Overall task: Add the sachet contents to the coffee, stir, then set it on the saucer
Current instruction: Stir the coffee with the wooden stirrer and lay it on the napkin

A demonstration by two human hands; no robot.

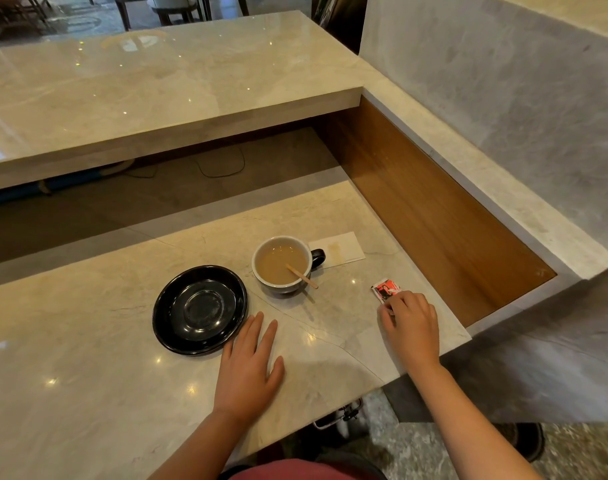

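A dark cup point(282, 265) with a white inside holds milky coffee, and a wooden stirrer point(301, 271) leans over its near-right rim. The empty black saucer point(199, 309) lies just left of the cup on the marble counter. A small red, white and black sachet point(385, 288) lies flat to the right of the cup. My right hand point(410, 323) rests on the counter with its fingertips on the sachet's near edge. My left hand point(249, 363) lies flat, palm down, fingers apart, beside the saucer's near-right rim.
A white paper slip point(337, 249) lies behind the cup. The counter point(88, 393) ends just right of my right hand, beside a wooden side panel point(434, 220). A raised marble ledge point(157, 91) runs across the back, with cables below it.
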